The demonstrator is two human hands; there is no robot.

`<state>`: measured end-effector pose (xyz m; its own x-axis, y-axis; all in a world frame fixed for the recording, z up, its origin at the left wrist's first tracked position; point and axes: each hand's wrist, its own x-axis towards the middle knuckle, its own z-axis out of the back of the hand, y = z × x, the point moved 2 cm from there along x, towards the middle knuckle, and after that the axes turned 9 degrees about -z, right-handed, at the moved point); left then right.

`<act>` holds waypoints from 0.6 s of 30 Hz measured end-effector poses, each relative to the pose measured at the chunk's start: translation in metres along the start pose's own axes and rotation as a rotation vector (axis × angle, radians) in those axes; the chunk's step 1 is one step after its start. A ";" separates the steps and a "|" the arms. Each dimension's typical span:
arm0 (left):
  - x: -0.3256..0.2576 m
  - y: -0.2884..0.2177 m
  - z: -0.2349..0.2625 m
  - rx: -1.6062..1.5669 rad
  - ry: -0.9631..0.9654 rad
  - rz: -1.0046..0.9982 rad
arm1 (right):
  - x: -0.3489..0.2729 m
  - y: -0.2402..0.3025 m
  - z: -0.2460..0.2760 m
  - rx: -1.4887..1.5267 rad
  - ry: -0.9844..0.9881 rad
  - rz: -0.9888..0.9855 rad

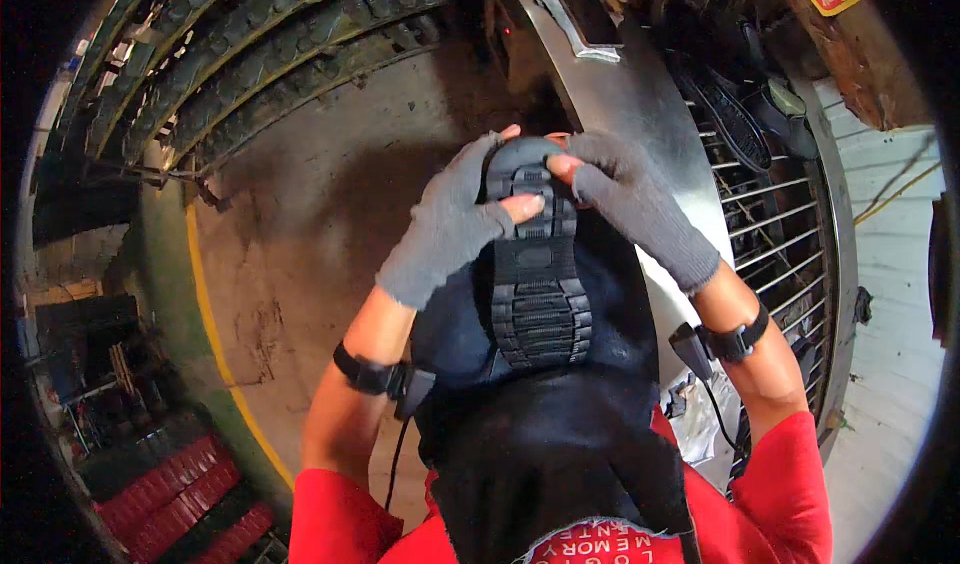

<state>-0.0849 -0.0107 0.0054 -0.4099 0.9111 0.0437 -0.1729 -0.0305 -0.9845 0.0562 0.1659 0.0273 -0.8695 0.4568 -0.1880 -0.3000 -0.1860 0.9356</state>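
Black treaded shoe sole (pixel 535 254): held above your lap with its tread facing up, the far end between your hands, the near end over your dark apron (pixel 540 434); whether an upper is attached underneath, you cannot tell from this view.
Left hand (pixel 455 214): in a grey knit glove with bare fingertips, closed on the sole's left edge, your thumb lying flat across the tread.
Right hand (pixel 640 199): gloved the same way, gripping the far end from the right, your thumb tip on the tread and your other fingers mostly hidden.
Wrist straps: black, one on your left forearm (pixel 365 372) and one on your right (pixel 740 336).
Steel table (pixel 645 114): at your right, with a dark flat-screen device (pixel 590 16) near its far end.
Barred rack (pixel 765 229): beyond the table, with dark footwear (pixel 730 119) lying on it.
Shelves (pixel 250 59): far left, lined with dark objects.
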 end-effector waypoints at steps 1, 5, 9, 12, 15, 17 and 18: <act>-0.002 0.003 -0.002 -0.002 0.011 0.008 | -0.006 0.001 0.000 -0.067 -0.039 0.120; -0.035 -0.026 -0.009 0.410 -0.085 -0.202 | -0.039 0.010 0.011 -0.105 0.043 0.091; -0.080 -0.073 -0.009 0.312 0.117 -0.328 | -0.071 0.031 0.027 -0.022 0.449 0.208; -0.083 -0.068 -0.006 0.282 0.201 -0.372 | -0.073 0.024 0.023 -0.049 0.599 0.117; -0.064 -0.045 -0.003 0.265 0.119 -0.228 | -0.061 0.006 0.011 0.173 0.472 -0.036; -0.047 -0.035 -0.004 0.259 0.044 -0.111 | -0.053 -0.002 0.006 0.449 0.270 -0.283; -0.037 -0.031 -0.006 0.233 -0.074 -0.093 | -0.044 -0.003 0.001 0.470 0.221 -0.297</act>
<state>-0.0589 -0.0414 0.0336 -0.4454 0.8821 0.1529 -0.4111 -0.0498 -0.9102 0.0962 0.1474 0.0332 -0.8511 0.2289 -0.4724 -0.3808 0.3502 0.8558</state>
